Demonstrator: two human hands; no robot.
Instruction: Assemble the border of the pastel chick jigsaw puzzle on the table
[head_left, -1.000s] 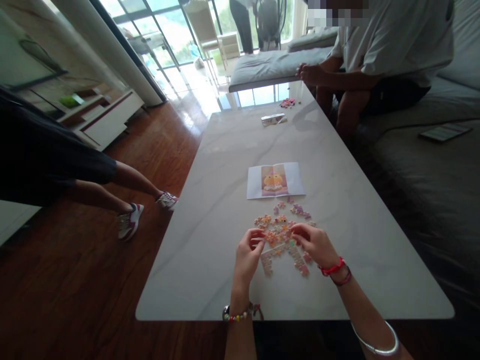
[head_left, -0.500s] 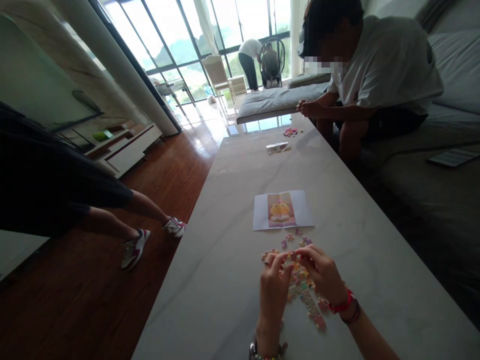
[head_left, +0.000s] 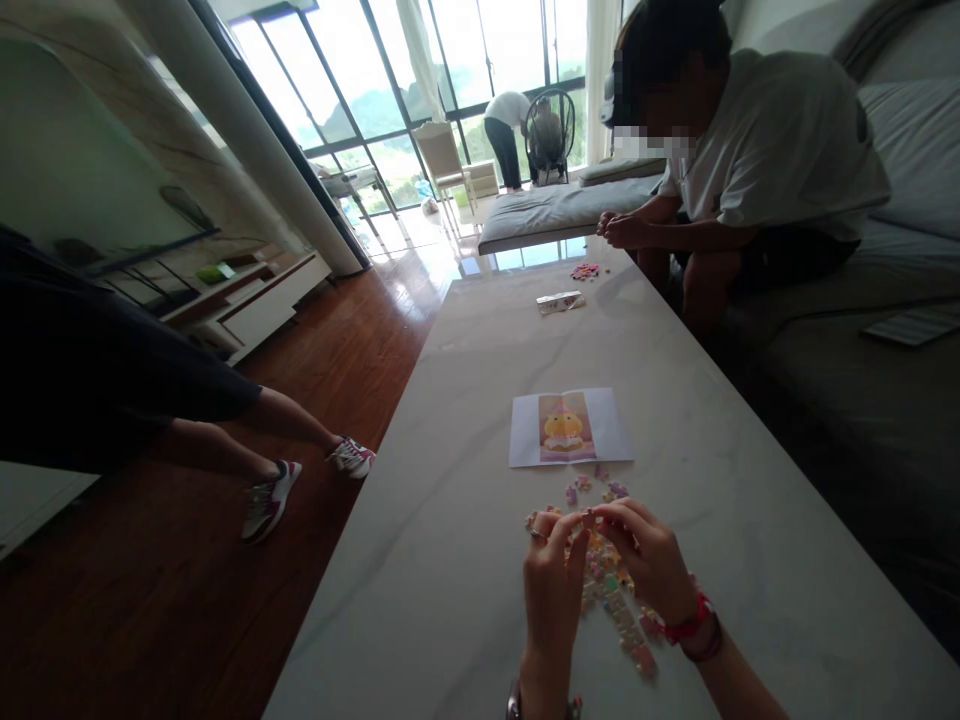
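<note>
A small pinkish jigsaw piece [head_left: 589, 517] is pinched at the fingertips where my two hands meet, above the pile. My left hand [head_left: 553, 570] grips it from the left and my right hand [head_left: 651, 562] from the right. Whether it is one piece or two being joined is too small to tell. Beneath and between the hands lie loose jigsaw pieces [head_left: 600, 565] in yellow, pink and green, partly hidden by my fingers. A joined strip of pieces [head_left: 624, 618] runs toward me. Beyond my hands lies a creased reference picture [head_left: 566, 428] of a yellow figure.
The long marble table [head_left: 420, 540] also bears a clear packet [head_left: 560, 302] and a far heap of pink pieces [head_left: 585, 271]. A seated person [head_left: 787, 150] is at the right on a grey sofa. Another person's legs [head_left: 217, 440] stand at the left edge.
The view has shifted slightly, so the table and its things sit a little lower. My hands stay close together, with the pinched piece now showing more plainly between the fingertips.
</note>
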